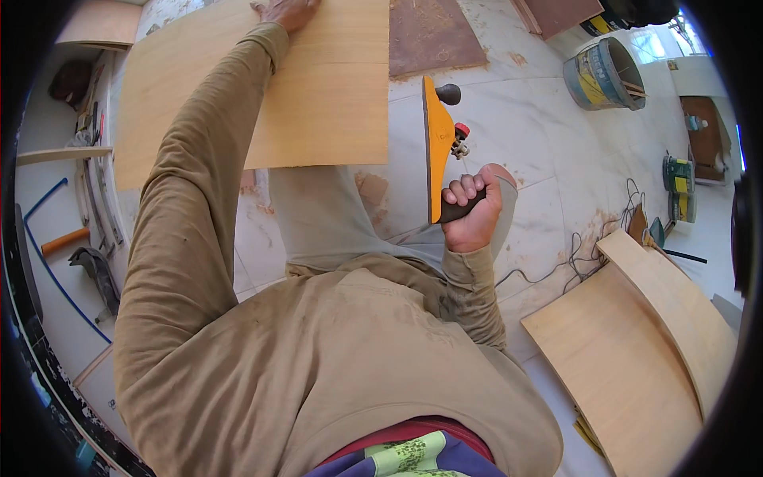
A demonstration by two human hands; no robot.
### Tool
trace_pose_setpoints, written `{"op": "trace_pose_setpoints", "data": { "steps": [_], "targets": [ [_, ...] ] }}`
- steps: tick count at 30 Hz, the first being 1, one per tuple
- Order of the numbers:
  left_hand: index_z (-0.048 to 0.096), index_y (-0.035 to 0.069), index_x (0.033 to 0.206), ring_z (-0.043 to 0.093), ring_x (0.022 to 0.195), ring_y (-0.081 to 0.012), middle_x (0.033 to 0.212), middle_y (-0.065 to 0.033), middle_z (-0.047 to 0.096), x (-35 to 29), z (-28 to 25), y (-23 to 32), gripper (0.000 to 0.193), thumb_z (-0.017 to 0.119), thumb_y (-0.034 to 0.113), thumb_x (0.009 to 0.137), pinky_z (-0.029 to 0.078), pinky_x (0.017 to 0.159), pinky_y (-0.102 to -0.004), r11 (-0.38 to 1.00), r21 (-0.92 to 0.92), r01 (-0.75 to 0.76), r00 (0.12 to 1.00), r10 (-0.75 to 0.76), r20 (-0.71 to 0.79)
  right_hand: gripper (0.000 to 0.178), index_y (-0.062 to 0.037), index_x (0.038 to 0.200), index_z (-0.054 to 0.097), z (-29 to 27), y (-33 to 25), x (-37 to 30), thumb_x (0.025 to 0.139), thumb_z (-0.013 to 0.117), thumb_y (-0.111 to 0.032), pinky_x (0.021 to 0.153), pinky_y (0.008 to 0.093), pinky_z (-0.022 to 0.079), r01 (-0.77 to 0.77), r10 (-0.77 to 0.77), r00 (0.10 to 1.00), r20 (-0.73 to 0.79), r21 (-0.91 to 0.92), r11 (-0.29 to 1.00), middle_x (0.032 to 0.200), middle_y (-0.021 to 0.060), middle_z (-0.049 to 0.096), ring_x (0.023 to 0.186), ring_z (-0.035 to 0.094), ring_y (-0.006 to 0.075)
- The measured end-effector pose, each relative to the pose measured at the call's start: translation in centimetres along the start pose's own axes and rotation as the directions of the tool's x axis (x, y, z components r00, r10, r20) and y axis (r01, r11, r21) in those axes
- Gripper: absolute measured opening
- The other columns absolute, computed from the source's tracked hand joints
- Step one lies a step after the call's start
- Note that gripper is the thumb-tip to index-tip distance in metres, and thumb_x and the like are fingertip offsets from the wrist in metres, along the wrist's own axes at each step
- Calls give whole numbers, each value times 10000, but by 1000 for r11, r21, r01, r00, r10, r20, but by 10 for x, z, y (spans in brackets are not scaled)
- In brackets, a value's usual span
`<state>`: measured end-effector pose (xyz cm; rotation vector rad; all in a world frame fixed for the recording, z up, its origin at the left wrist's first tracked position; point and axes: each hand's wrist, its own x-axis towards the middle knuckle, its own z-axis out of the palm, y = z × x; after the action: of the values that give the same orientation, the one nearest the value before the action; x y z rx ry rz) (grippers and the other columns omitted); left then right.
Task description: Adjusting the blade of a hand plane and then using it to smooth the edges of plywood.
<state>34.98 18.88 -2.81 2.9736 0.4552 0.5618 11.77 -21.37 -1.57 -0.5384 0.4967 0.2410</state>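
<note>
My right hand point(470, 208) is wrapped round the dark rear handle of a hand plane point(439, 147). The plane has an orange-yellow body, a dark front knob and a red adjusting knob. It is held up on its side, just right of a pale wooden board point(330, 103) and apart from it. My left arm reaches forward over this board. At the upper edge of the picture my left hand point(288, 11) rests on the board's face, seemingly flat and open; most of its fingers are cut off by the edge.
Curved wooden panels point(620, 358) lie at the lower right, near a tangled dark cable point(584, 262). A grey bucket point(604, 75) stands at the far right. Shavings dot a brown board point(437, 36) ahead. On the left are a blue-framed saw point(40, 203) and other tools.
</note>
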Motion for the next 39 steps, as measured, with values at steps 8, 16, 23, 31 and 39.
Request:
{"op": "trace_pose_setpoints", "data": {
  "steps": [8,16,23,31,39],
  "targets": [
    [386,172,1550,220,1524,-395,1646,-141,292,24,10,16,566,340,431,1049,159,1153,-760,989,2,150,946,-144,292,318,-153,754,421,-3,9,-4,1001,572,-284,580,339,386,-144,144,989,-22,-3,990,625,-15,382,550,369,143],
    [508,126,1436,412,1432,-362,1547,-141,460,51,34,23,502,372,401,1038,273,1131,-701,994,-75,-79,963,96,251,327,-156,737,423,-7,22,3,1001,566,-288,572,335,385,-204,207,978,-29,83,976,613,-18,368,544,373,143],
    [634,92,1281,563,1304,-360,1379,-174,619,91,50,15,492,377,438,1042,362,1097,-612,949,-288,-128,960,191,204,334,-158,727,422,10,32,-1,999,562,-292,560,323,387,-173,176,983,-46,64,983,607,-23,371,527,380,136],
    [678,84,1185,612,1238,-363,1291,-178,671,91,56,12,478,391,438,1042,382,1074,-604,966,-260,-4,970,66,232,347,-167,698,413,14,13,-38,986,558,-295,484,312,359,-134,130,985,-114,-27,991,573,-34,364,479,355,122],
    [696,67,1143,636,1204,-353,1254,-172,692,97,57,14,462,410,411,1027,415,1043,-565,968,-252,-4,981,52,184,319,-159,710,406,49,28,55,963,570,-264,538,319,373,-111,110,993,-40,-34,993,584,-25,376,500,363,137]
  ]
}}
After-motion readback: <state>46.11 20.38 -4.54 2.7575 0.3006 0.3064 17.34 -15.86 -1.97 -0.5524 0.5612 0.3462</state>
